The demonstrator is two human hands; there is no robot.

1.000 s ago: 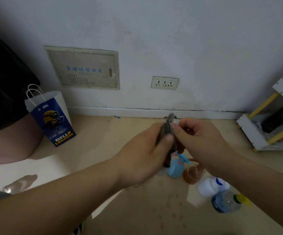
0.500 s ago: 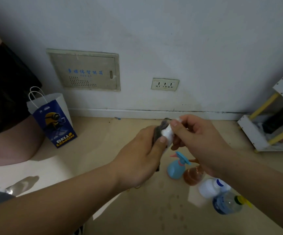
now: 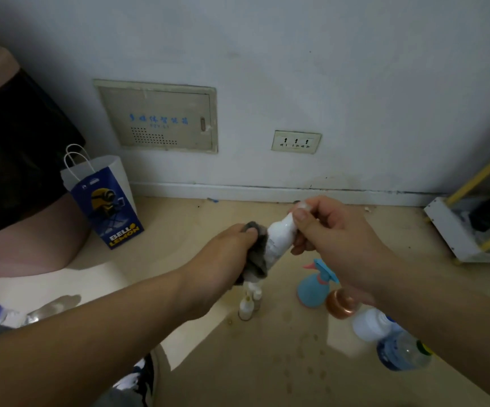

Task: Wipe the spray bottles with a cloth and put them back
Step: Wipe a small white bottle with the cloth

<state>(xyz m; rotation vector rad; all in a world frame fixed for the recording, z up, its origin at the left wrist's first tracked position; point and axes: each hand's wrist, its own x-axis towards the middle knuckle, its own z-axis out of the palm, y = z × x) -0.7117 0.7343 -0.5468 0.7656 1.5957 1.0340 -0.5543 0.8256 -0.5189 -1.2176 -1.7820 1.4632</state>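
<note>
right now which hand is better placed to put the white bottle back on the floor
Right. The right hand pinches the white bottle by its top; the left hand grips only the grey cloth against its body.

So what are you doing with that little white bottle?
A person is cleaning a white bottle. The right hand pinches it near its top and holds it up over the floor, while the left hand grips a grey cloth pressed around its lower part. More bottles wait on the floor below, among them a blue spray bottle and a copper-coloured one.
</note>
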